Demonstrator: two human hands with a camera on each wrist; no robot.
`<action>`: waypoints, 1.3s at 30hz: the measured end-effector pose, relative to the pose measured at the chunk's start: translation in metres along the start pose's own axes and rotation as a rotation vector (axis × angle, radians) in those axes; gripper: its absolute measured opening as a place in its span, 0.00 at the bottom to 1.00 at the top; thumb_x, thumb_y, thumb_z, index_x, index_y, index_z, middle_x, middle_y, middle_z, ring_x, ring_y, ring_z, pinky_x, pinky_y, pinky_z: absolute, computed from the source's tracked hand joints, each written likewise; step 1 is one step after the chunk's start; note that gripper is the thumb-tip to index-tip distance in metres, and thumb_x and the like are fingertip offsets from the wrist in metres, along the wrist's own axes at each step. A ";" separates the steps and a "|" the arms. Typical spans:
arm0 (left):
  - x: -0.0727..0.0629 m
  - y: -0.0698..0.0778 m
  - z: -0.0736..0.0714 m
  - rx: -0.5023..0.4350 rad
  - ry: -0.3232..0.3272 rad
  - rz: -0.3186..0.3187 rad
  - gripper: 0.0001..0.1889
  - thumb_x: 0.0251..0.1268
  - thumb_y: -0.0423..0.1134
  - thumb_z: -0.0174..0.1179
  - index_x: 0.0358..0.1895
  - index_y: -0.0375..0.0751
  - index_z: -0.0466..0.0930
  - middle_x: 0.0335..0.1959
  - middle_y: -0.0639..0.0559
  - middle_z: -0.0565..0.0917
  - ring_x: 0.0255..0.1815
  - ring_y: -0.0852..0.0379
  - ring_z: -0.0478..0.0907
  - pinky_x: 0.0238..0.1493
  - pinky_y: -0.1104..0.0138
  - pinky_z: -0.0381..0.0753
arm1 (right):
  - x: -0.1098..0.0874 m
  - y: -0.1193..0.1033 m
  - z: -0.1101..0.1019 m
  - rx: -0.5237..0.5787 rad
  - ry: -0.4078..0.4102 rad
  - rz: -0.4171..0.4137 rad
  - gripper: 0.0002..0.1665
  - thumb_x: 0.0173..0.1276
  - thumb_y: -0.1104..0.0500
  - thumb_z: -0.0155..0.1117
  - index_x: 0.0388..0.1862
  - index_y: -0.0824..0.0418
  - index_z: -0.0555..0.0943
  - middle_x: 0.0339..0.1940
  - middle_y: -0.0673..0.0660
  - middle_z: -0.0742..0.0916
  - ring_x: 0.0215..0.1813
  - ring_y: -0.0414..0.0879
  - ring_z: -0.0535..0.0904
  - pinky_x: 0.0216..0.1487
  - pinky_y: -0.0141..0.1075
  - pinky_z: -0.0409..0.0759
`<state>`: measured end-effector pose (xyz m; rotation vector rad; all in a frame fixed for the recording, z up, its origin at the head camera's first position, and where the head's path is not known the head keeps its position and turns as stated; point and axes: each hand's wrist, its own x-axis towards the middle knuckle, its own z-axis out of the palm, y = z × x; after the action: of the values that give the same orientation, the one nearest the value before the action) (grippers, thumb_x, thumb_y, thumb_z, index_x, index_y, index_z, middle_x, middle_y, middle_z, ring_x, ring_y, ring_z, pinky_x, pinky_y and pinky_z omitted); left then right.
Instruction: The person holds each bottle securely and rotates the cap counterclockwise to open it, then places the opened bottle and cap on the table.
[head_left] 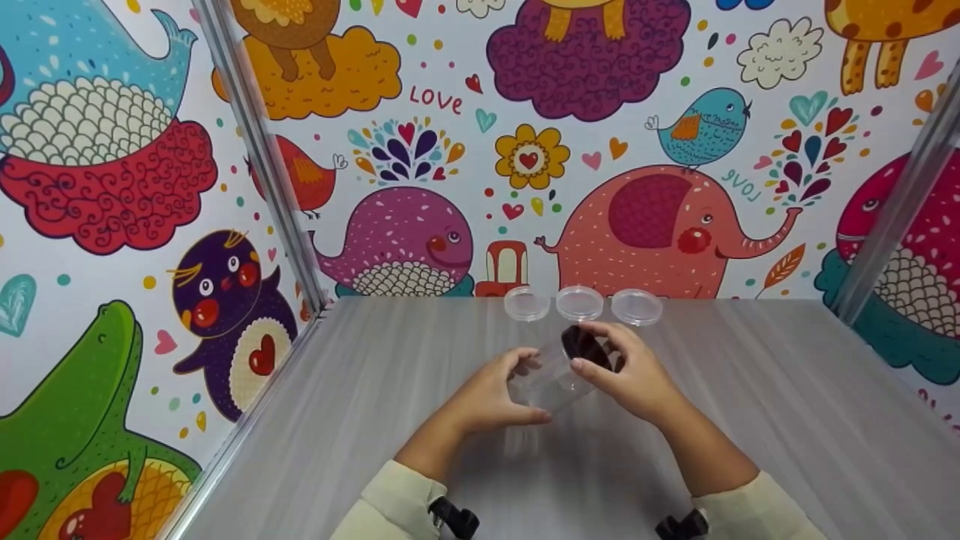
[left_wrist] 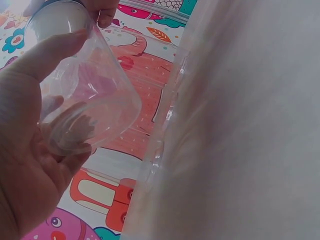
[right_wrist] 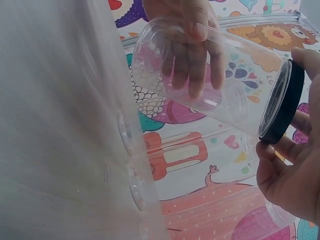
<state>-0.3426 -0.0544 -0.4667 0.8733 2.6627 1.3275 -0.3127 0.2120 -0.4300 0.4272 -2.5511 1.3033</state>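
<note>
A clear plastic jar [head_left: 546,379] is held tilted above the table, its black lid [head_left: 586,348] pointing up and to the right. My left hand [head_left: 487,394] grips the jar's body from the left, thumb on one side and fingers round the other. On the right, my right hand [head_left: 639,375] holds the rim of the lid between thumb and fingers. The right wrist view shows the lid [right_wrist: 285,105] sitting over the jar's mouth; how tight it is I cannot tell. Nothing shows inside the jar [left_wrist: 112,100] in the left wrist view.
Three clear jars, a left one [head_left: 527,304], a middle one [head_left: 579,303] and a right one [head_left: 637,307], stand in a row at the back of the grey table [head_left: 390,390]. Behind them rises a wall [head_left: 517,217] printed with cartoon animals. Another printed panel [head_left: 150,300] borders the left side.
</note>
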 end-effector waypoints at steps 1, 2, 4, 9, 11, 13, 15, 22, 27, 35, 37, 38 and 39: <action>0.000 0.000 0.000 0.000 0.001 0.000 0.51 0.50 0.55 0.84 0.78 0.53 0.69 0.67 0.52 0.82 0.69 0.43 0.79 0.71 0.47 0.82 | 0.000 0.000 0.000 0.002 0.002 -0.003 0.37 0.68 0.41 0.75 0.75 0.44 0.77 0.67 0.58 0.82 0.57 0.53 0.77 0.53 0.42 0.82; 0.000 0.000 0.000 -0.003 0.001 0.001 0.50 0.50 0.55 0.84 0.78 0.53 0.69 0.66 0.53 0.82 0.69 0.43 0.79 0.71 0.47 0.82 | 0.000 0.000 0.000 0.003 0.003 -0.004 0.37 0.68 0.41 0.75 0.75 0.44 0.77 0.68 0.58 0.81 0.58 0.53 0.77 0.53 0.42 0.82; 0.000 0.000 0.000 -0.004 0.004 0.002 0.50 0.49 0.56 0.84 0.78 0.54 0.69 0.66 0.53 0.82 0.69 0.43 0.79 0.70 0.48 0.82 | 0.000 0.000 0.000 0.012 0.004 -0.008 0.37 0.68 0.41 0.75 0.75 0.43 0.77 0.68 0.58 0.81 0.59 0.53 0.76 0.54 0.42 0.81; -0.001 0.001 -0.001 0.003 0.006 0.002 0.51 0.49 0.60 0.83 0.78 0.56 0.69 0.65 0.57 0.82 0.67 0.52 0.80 0.71 0.49 0.82 | -0.001 0.000 0.000 0.031 0.008 -0.033 0.37 0.68 0.43 0.76 0.74 0.43 0.78 0.69 0.57 0.81 0.61 0.53 0.76 0.55 0.43 0.81; -0.001 0.001 -0.001 0.005 0.004 0.007 0.51 0.49 0.60 0.83 0.78 0.54 0.69 0.65 0.57 0.82 0.67 0.54 0.79 0.72 0.49 0.81 | -0.001 0.001 0.000 0.037 0.010 -0.046 0.37 0.67 0.44 0.76 0.74 0.42 0.78 0.70 0.57 0.81 0.61 0.53 0.76 0.56 0.43 0.81; -0.001 0.001 -0.001 0.003 0.000 0.010 0.51 0.50 0.60 0.83 0.78 0.54 0.69 0.66 0.57 0.82 0.67 0.53 0.79 0.73 0.49 0.81 | -0.001 0.001 0.000 0.041 0.010 -0.060 0.36 0.68 0.45 0.76 0.74 0.42 0.78 0.70 0.57 0.81 0.61 0.53 0.76 0.56 0.44 0.81; -0.001 0.000 -0.001 -0.005 -0.006 0.013 0.50 0.50 0.60 0.82 0.78 0.55 0.69 0.67 0.55 0.83 0.69 0.50 0.79 0.73 0.48 0.81 | -0.002 0.002 -0.001 0.046 0.012 -0.072 0.37 0.67 0.46 0.76 0.74 0.42 0.78 0.71 0.56 0.81 0.62 0.53 0.76 0.56 0.45 0.82; -0.002 0.001 -0.001 -0.026 -0.020 -0.014 0.50 0.50 0.61 0.82 0.78 0.61 0.68 0.71 0.52 0.82 0.72 0.49 0.78 0.76 0.47 0.79 | -0.001 0.003 -0.001 0.074 -0.001 -0.117 0.39 0.64 0.54 0.77 0.75 0.43 0.78 0.71 0.53 0.81 0.62 0.50 0.75 0.55 0.40 0.83; -0.003 0.003 -0.001 -0.040 -0.020 -0.049 0.50 0.50 0.59 0.83 0.79 0.59 0.68 0.71 0.54 0.81 0.73 0.48 0.77 0.76 0.46 0.78 | 0.000 0.002 -0.002 0.078 -0.014 -0.141 0.42 0.63 0.56 0.75 0.77 0.43 0.76 0.73 0.53 0.80 0.65 0.51 0.75 0.56 0.42 0.82; -0.002 0.002 0.000 -0.030 -0.018 -0.027 0.50 0.49 0.60 0.83 0.77 0.62 0.69 0.70 0.58 0.82 0.71 0.53 0.78 0.75 0.47 0.79 | 0.002 0.000 -0.003 -0.032 -0.011 -0.019 0.44 0.66 0.38 0.74 0.79 0.46 0.73 0.65 0.57 0.81 0.55 0.52 0.77 0.46 0.39 0.83; -0.001 0.002 0.000 -0.033 -0.019 -0.018 0.49 0.50 0.59 0.83 0.77 0.62 0.69 0.69 0.58 0.82 0.71 0.52 0.78 0.75 0.47 0.79 | 0.002 -0.001 -0.003 -0.049 -0.025 0.003 0.44 0.67 0.36 0.74 0.79 0.45 0.73 0.62 0.58 0.82 0.53 0.52 0.76 0.45 0.38 0.82; -0.001 0.002 0.000 -0.031 -0.020 -0.018 0.49 0.50 0.59 0.83 0.77 0.61 0.69 0.70 0.58 0.82 0.71 0.52 0.78 0.75 0.48 0.79 | 0.002 -0.001 -0.004 -0.048 -0.033 0.010 0.44 0.67 0.36 0.74 0.79 0.46 0.74 0.61 0.59 0.82 0.52 0.52 0.76 0.45 0.38 0.82; -0.001 0.002 0.000 -0.031 -0.020 -0.017 0.49 0.50 0.59 0.83 0.78 0.60 0.69 0.69 0.58 0.82 0.71 0.52 0.78 0.75 0.48 0.79 | 0.002 -0.001 -0.004 -0.045 -0.038 0.013 0.43 0.67 0.37 0.74 0.78 0.46 0.74 0.61 0.59 0.82 0.52 0.52 0.77 0.46 0.39 0.82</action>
<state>-0.3408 -0.0544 -0.4655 0.8539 2.6216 1.3456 -0.3133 0.2140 -0.4261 0.4316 -2.6133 1.2515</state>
